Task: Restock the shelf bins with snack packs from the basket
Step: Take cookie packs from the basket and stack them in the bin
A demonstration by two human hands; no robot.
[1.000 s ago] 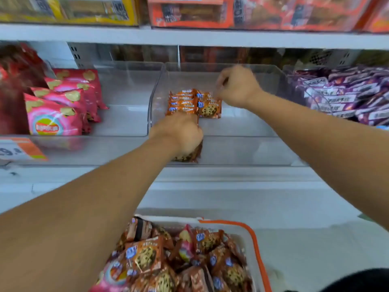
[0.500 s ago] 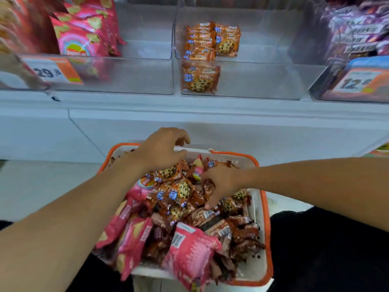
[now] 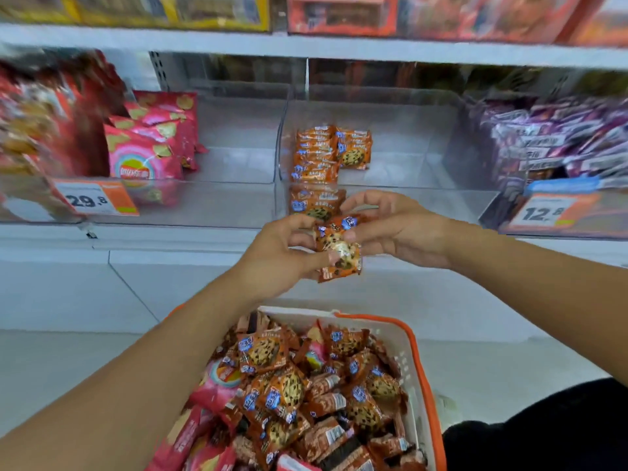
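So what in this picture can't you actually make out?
- How many cookie packs the hands hold: head view, fingers of the left hand and right hand cover them.
- The basket: near end cut off by the bottom edge.
- Purple packs: lettering blurred.
- Top-shelf boxes: cut off by the upper edge.

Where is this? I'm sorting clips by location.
Most likely a shop's snack aisle: shelf bins of packs carry price tags, and a basket of cookie packs sits below.
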